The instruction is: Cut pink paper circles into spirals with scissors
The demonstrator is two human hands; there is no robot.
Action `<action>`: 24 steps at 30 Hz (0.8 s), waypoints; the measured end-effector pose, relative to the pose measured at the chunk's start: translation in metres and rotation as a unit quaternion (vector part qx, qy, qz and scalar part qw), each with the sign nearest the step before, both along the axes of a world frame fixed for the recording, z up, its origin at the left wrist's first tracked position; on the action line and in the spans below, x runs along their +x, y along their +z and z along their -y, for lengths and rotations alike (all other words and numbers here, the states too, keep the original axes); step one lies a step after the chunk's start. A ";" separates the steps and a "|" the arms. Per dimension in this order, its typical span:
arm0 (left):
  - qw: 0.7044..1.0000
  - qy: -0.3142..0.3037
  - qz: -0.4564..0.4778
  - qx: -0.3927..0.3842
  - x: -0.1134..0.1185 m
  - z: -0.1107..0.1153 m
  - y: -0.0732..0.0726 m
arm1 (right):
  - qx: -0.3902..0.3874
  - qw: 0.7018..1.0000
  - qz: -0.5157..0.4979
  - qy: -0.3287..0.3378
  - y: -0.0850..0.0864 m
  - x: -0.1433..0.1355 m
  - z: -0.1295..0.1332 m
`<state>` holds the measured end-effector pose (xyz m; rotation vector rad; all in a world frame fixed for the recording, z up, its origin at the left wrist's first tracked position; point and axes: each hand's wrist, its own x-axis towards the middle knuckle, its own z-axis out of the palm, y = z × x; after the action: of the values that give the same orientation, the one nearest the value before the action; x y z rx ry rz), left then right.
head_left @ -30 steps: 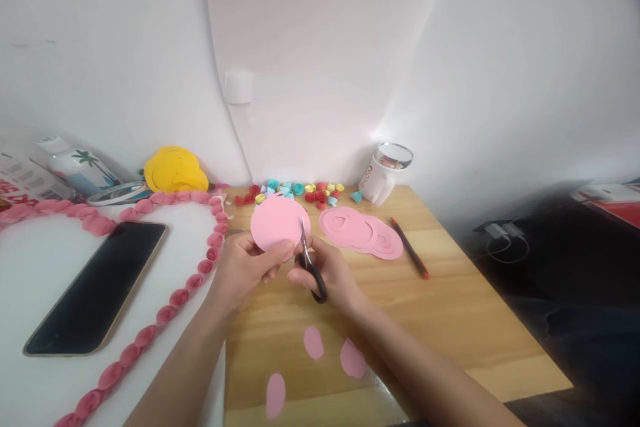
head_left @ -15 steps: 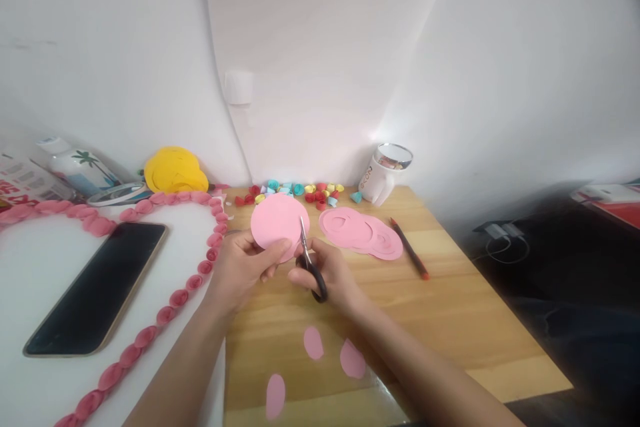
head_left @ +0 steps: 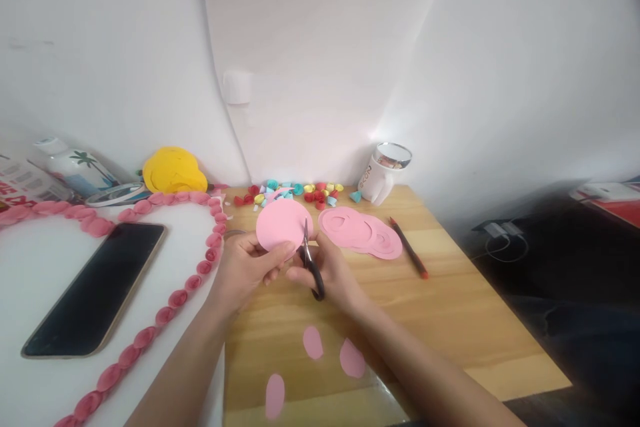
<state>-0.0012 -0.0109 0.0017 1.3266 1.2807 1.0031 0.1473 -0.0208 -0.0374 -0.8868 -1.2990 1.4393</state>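
My left hand pinches the lower edge of a round pink paper disc, thumb on its face. Black-handled scissors are in my right hand, their blades pointing up across the disc's right side. A narrow pink strip curls up behind the disc's top edge. Cut pink circles with spiral slits lie overlapped to the right of my hands. Nearer to me rest small pink paper ovals on the wooden table.
Coloured paper rolls line the wall side, beside a white mug. At right lies a dark pen. On the left, a phone rests on a white board edged with pink paper roses; yellow paper is behind.
The disc has moved slightly right and down between my hands, and a cut strip now shows above its top edge. My right hand keeps hold of the scissors.
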 end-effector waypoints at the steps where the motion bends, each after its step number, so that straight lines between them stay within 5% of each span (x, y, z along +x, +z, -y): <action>1: 1.000 0.001 -0.004 -0.001 0.000 0.000 0.000 | 0.001 1.000 0.004 0.000 0.000 0.000 0.000; 24: 1.000 -0.001 0.021 -0.003 -0.001 -0.001 0.002 | -0.014 1.000 0.006 0.009 0.006 0.001 0.000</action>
<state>-0.0018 -0.0097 0.0036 1.2962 1.2500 1.0201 0.1485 -0.0212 -0.0313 -0.9045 -1.3024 1.4714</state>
